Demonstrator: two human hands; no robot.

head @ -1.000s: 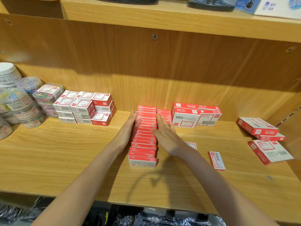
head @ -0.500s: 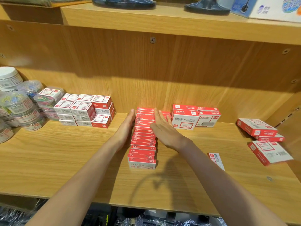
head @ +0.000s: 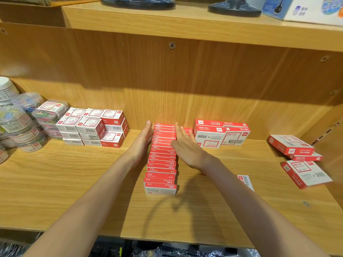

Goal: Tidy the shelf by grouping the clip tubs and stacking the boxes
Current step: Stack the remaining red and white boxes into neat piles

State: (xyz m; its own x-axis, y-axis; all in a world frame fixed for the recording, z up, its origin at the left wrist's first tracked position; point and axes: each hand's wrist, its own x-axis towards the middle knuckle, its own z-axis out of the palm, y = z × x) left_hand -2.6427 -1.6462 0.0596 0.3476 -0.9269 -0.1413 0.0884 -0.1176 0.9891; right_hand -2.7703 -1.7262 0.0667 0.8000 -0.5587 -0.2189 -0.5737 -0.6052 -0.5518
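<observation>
A tall stack of small red staple boxes [head: 161,164] stands mid-shelf. My left hand [head: 141,143] lies flat against its left side with straight fingers. My right hand [head: 187,146] presses its right side, fingers straight, partly covering a shorter red stack behind. Red-and-white boxes [head: 220,135] sit to the right of it. A block of white-and-red clip boxes [head: 92,127] stands at the left. Clear round clip tubs [head: 19,125] are grouped at the far left. Three flat red boxes [head: 304,164] lie loose and tilted at the far right. One small box [head: 246,180] lies flat by my right forearm.
The wooden shelf [head: 55,191] has a back panel close behind the stacks and a side wall at the right. An upper shelf [head: 185,21] overhangs, carrying dark round bases and a blue-and-white carton. Dark packaged goods lie below the front edge.
Both hands have slid a little further back along the sides of the tall stack. The view has tilted slightly, showing more of the upper shelf.
</observation>
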